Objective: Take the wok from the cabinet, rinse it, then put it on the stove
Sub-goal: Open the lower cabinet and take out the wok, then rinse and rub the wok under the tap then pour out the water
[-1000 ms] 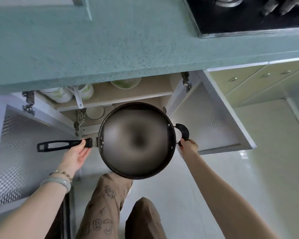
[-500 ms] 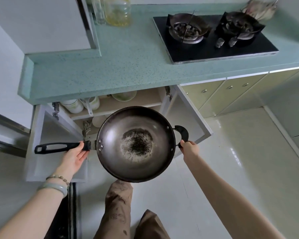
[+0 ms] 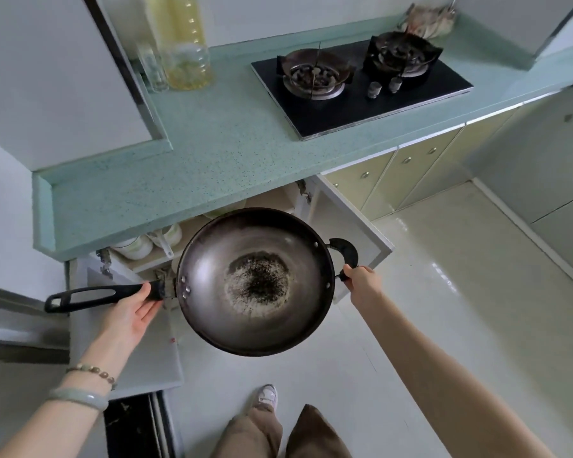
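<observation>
Raised clear of the cabinet [image 3: 354, 221] since a second ago: wok [image 3: 255, 282] held before the counter [image 3: 179, 166], left hand [image 3: 129, 312] gripping long handle [image 3: 86, 297], right hand [image 3: 361, 282] clenching loop handle [image 3: 346, 254]. Rinse and stove [image 3: 361, 90] placement pending.

Wok [image 3: 255, 285] higher than before, farther from cabinet [image 3: 351, 219], nearer countertop [image 3: 212, 166] edge.
</observation>
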